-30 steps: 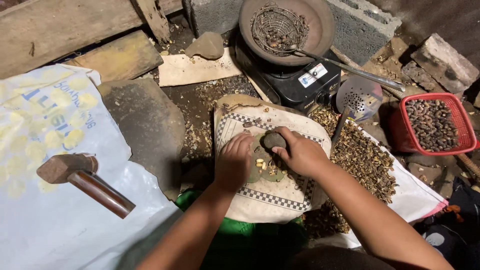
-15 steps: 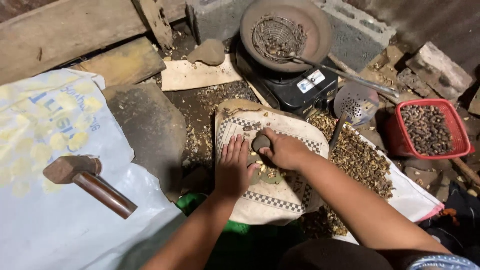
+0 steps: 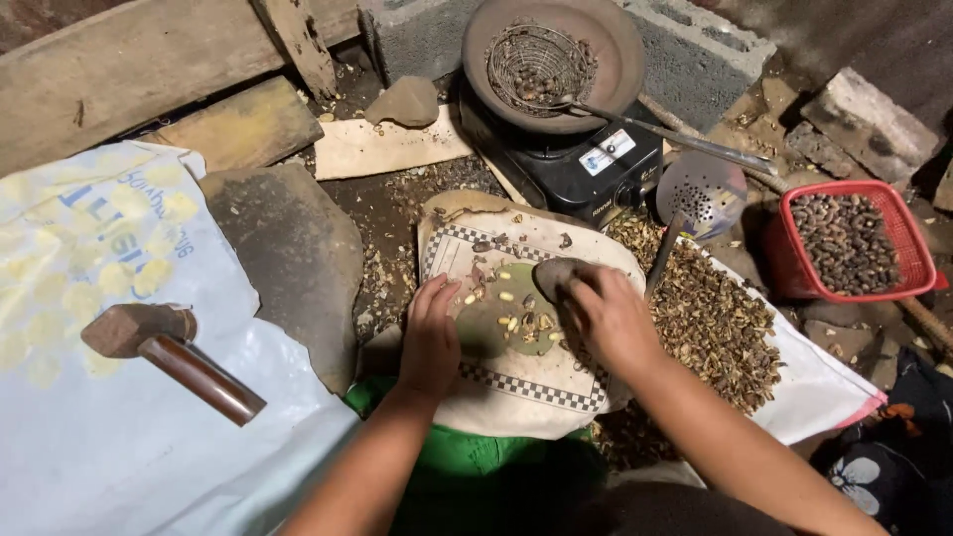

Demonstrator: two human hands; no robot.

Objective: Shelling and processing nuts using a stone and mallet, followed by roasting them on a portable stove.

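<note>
At the far left a rust-brown hammer with a round wooden handle (image 3: 164, 355) lay on a pale blue printed plastic sack (image 3: 99, 298). Beside the sack sat a flat grey slab of stone (image 3: 288, 253). Right of that, the left hand (image 3: 430, 333) rested palm down with its fingers stretched out, gripping nothing, their tips touching the edge of a round greenish stone working block (image 3: 496, 333) set on a white cloth with a checked border (image 3: 536, 387). Pale yellow kernels and brown shell bits (image 3: 506, 310) lay scattered over that block, between the two hands. The right hand (image 3: 611, 318) was curled around a smooth dark grey pounding stone (image 3: 558, 276), holding it just above the block's right side. Behind the hands stood a black single-burner stove (image 3: 576, 169) carrying a shallow brown pan with a wire basket (image 3: 551, 60). Further right a heap of brown cracked shells (image 3: 715, 318) covered a white sheet, and a red plastic mesh basket of dark nuts (image 3: 849, 238) stood at the far right.
</note>
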